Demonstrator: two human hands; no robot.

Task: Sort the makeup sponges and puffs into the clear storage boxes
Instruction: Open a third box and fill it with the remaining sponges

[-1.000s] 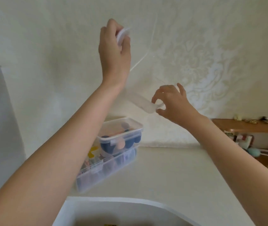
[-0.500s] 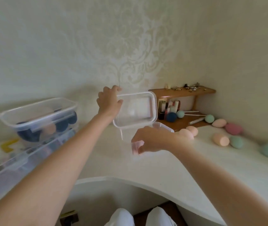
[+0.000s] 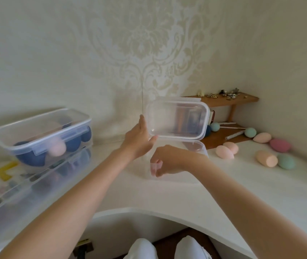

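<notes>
Your left hand (image 3: 139,141) holds the clear lid (image 3: 177,119) up off the surface, tilted toward you, its fingers behind the left edge and the thumb pinching the near corner; your right hand (image 3: 167,161) curls its fingers on the near rim of the open clear box (image 3: 195,146) below it, pinching what looks like a pale clip tab, though the box is so transparent that its outline is hard to trace. The lid is thin, stiff plastic, light and smooth, so an edge pinch is enough, but it will likely slip if you loosen; take it by the rim, not the flat face.

The loose sponges lie to the right on the white surface (image 3: 242,193): a pair of pink sponges (image 3: 225,150) just right of the box, a peach sponge (image 3: 265,157) touching a teal one (image 3: 286,161) farther right, and more at the far right by the wall. They look soft and very light; expect them to squash and to roll on their rounded sides, so take each round its thick middle with a gentle pinch.

At the left, a closed box of sponges (image 3: 42,133) sits stacked on a longer clear box (image 3: 18,193); a wooden shelf (image 3: 221,100) stands far right.
</notes>
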